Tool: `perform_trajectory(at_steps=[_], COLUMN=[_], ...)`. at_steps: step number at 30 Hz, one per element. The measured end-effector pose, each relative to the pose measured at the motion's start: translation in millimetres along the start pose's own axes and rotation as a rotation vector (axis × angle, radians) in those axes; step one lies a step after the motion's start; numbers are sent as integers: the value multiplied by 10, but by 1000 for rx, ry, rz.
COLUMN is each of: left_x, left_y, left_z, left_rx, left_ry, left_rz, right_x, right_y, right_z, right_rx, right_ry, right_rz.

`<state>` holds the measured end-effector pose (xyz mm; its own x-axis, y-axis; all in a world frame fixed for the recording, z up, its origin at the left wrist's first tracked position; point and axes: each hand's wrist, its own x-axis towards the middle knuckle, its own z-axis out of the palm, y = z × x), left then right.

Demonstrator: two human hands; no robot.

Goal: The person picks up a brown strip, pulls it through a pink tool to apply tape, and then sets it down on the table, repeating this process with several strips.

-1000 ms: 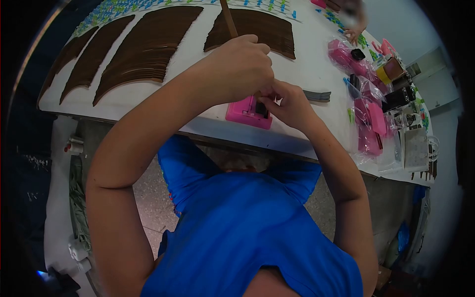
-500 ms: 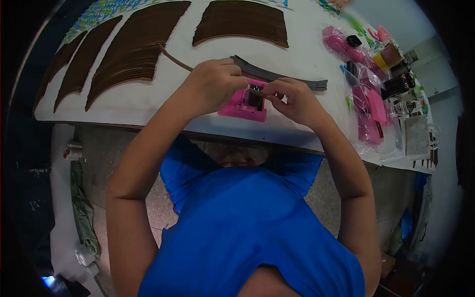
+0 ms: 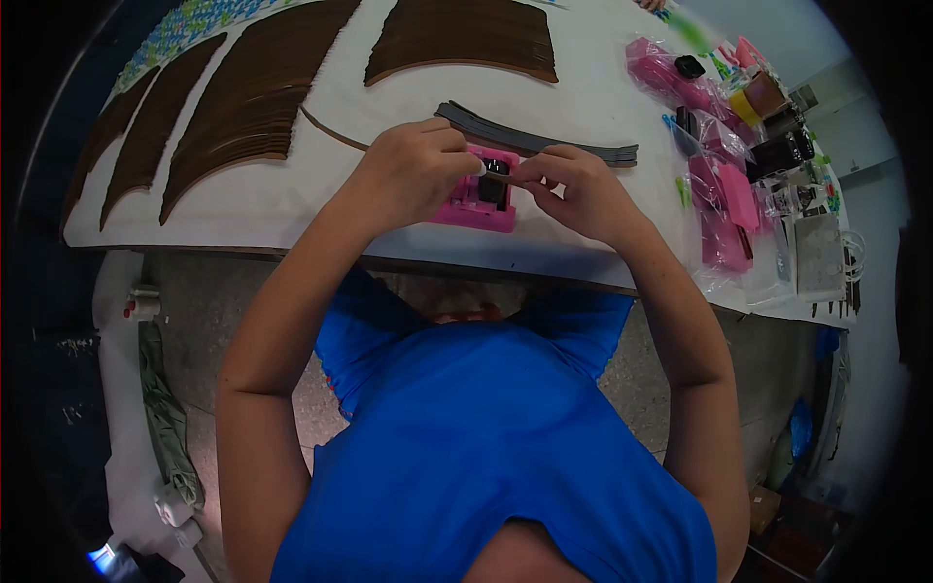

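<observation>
Item: thin brown curved strip, its end over the pink plastic block near the white table edge. Left hand and right hand both pinch it. Best handled level, seated squarely, block steady.

**Pink, brown and white**

The block is bright pink, and its insert is black. The thin strip is dark brown, as are the fanned stacks. The bundle is grey and the table is white. The bags are pink. The shirt is plain blue. The small pieces make a green-and-blue speckle.
</observation>
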<state>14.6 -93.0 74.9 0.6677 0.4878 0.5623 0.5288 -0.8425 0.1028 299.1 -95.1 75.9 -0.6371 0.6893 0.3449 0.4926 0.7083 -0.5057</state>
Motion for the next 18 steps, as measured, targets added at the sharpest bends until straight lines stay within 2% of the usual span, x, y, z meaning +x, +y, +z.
perform_trajectory(at_steps=[6,12,18], left_x=[11,0,29], left_y=[16,13,15], left_z=[36,101,153], left_rx=[18,-16,-23], left_ry=[18,25,18], left_rz=[3,6,6], right_x=[-104,-569,-1102], right_y=[21,182,297], right_z=[-82,-420,-805], right_rx=[-30,-41,-222], right_ry=[-2,-23,15], right_rz=[23,100,284])
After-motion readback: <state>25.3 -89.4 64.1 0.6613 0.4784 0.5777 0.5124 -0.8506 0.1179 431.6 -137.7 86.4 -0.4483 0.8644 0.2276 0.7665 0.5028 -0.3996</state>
